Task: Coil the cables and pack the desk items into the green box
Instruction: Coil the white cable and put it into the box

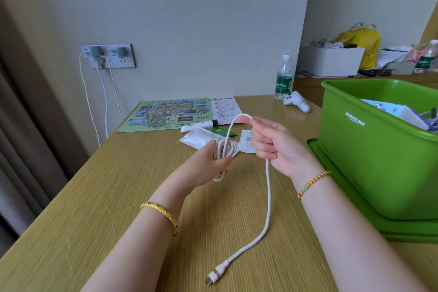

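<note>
My left hand (211,163) grips a small coil of the white cable (269,201) above the wooden desk (94,208). My right hand (270,142) pinches the same cable a little higher, and a loop arches between the two hands. The loose end hangs from my right fist down to its plug (214,274), which lies near the desk's front edge. The green box (369,156) stands at the right on its green lid (350,199), with several items inside. White packets (199,136), a white tube (199,125) and a green sachet (220,131) lie beyond my hands.
A colourful map sheet (166,115) and a written note (225,106) lie at the desk's far side. A water bottle (283,78) and a white controller (296,101) stand near the wall. Chargers with white cords hang from the wall socket (109,55). A cluttered shelf sits behind the box.
</note>
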### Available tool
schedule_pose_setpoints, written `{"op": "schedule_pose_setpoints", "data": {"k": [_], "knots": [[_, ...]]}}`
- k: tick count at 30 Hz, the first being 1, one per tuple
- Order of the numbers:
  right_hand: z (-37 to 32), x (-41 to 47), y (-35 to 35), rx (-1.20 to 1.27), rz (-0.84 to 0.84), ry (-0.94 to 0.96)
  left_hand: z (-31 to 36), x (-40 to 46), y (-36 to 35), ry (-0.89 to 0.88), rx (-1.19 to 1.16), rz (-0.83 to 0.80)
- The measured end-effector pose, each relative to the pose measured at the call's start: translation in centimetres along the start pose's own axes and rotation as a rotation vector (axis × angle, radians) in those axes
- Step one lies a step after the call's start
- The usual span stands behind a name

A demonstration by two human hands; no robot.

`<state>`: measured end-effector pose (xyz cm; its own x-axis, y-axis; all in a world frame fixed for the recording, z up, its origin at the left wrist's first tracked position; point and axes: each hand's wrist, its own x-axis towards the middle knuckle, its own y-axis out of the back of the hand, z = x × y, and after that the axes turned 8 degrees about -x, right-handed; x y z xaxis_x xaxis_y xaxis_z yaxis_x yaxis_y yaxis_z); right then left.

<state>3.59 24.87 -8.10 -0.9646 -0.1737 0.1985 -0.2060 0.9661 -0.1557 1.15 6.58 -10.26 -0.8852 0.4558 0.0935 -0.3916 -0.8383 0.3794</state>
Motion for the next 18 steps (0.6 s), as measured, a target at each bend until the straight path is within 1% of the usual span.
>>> {"op": "schedule_pose_setpoints", "data": {"k": [2,5,10,13,15,18], "knots": [[0.1,0.0,-0.1,0.002,-0.010,-0.001,0.5,-0.3,-0.2,-0.028,-0.076,-0.059],[0.1,0.1,-0.2,-0.016,0.000,-0.005,0.9,-0.6,-0.6,-0.067,-0.130,-0.094],[0.2,0.2,-0.3,-0.204,0.085,-0.066,1.5,-0.9,-0.8,-0.063,-0.230,-0.134],[0.2,0.0,-0.8,-0.282,0.019,-0.138,1.6,-0.9,-0.8,-0.053,-0.264,-0.148],[0.1,-0.1,-1.0,-0.357,-0.023,-0.169,1.5,-1.0,-0.8,-0.037,-0.263,-0.150],[0.3,0.0,-0.9,-0.420,0.011,-0.185,1.4,-0.8,-1.2,-0.013,-0.230,-0.083]]}}
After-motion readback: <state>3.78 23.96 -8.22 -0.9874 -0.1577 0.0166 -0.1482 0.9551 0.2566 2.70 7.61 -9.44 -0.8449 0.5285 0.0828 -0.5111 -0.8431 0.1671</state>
